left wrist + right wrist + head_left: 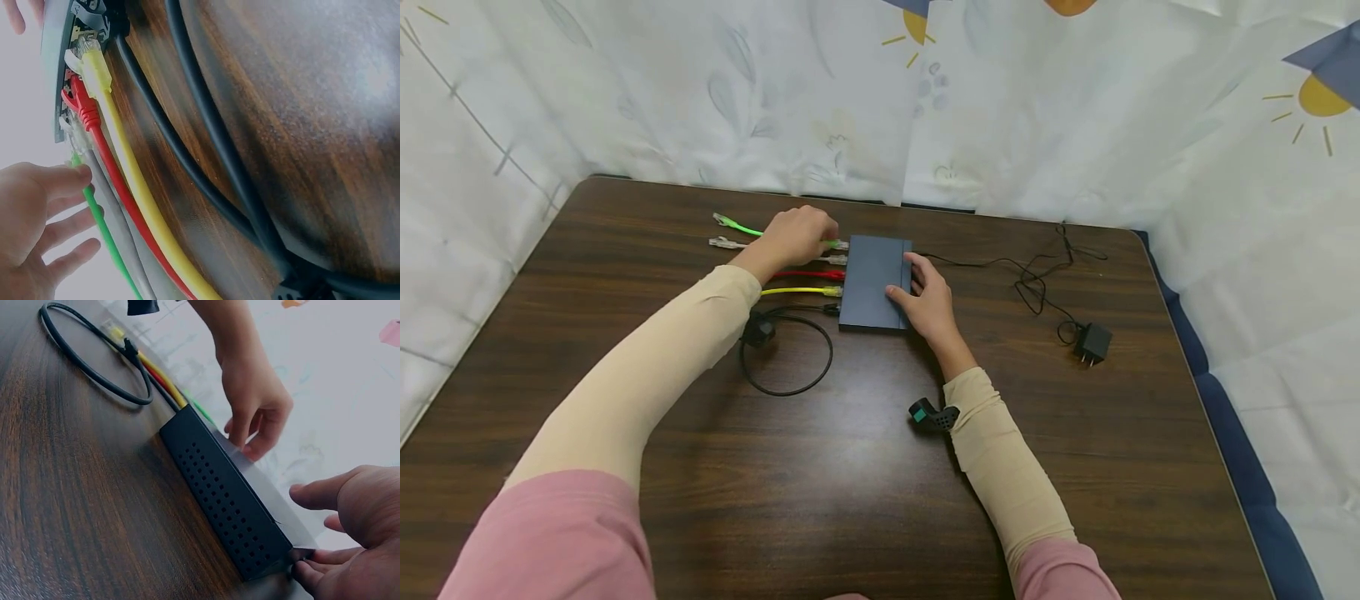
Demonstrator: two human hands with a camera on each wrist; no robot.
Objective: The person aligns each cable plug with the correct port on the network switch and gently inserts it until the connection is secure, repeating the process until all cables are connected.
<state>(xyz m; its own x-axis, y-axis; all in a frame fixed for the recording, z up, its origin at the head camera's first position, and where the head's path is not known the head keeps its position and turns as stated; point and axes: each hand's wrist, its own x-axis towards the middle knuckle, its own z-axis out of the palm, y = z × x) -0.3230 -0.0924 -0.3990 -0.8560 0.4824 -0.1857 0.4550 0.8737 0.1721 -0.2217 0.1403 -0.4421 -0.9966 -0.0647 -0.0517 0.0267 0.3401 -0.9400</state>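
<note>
A dark blue-grey network switch (874, 287) lies on the table with several cables along its left side. My left hand (797, 237) pinches the green network cable (110, 245) between thumb and fingers, close behind its plug at the far end of that side. Beside it run a grey cable (114, 199), a red cable (107, 150) and a yellow cable (128, 153), their plugs at the ports. A black cable (786, 392) meets the side nearest me. My right hand (928, 304) holds the switch's right edge, thumb on top and fingers along the side.
A thin black power cord (1030, 275) trails right from the switch to a power adapter (1092, 343). Free plug ends (722, 242) of the grey and green cables point left. A patterned white curtain (850, 108) hangs behind the brown table (820, 483).
</note>
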